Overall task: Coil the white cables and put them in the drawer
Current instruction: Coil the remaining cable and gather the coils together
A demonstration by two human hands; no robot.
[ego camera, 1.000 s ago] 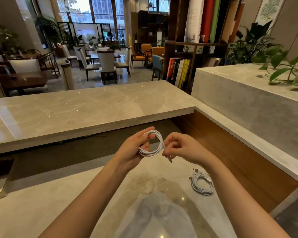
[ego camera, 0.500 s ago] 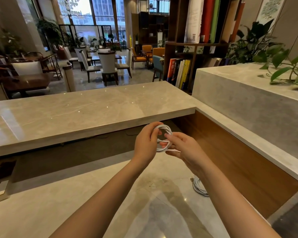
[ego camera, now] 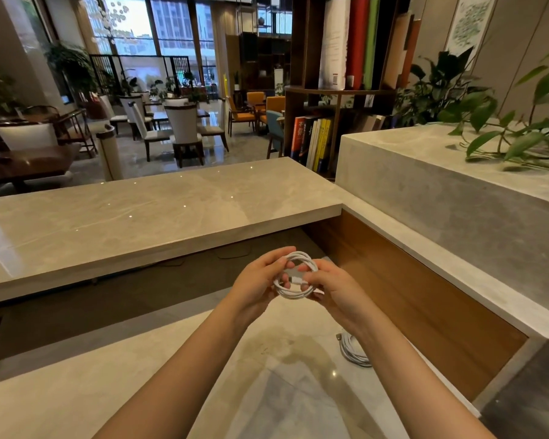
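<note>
coiled cable (ego camera: 296, 276) between left hand (ego camera: 256, 280) and right hand (ego camera: 336, 288), above desk (ego camera: 140, 391) | second coil (ego camera: 352, 350) on desk, under right forearm | raised counter (ego camera: 140, 210) behind

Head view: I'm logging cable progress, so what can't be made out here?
Head view, second coil: far side hidden behind the right forearm.
Head view, held coil: its ends masked by left hand and right hand.
Head view, drawer: nowhere in frame.

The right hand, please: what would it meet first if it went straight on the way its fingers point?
The right hand holds the coiled white cable; straight beyond, probably the left hand, though depth is unclear.
</note>
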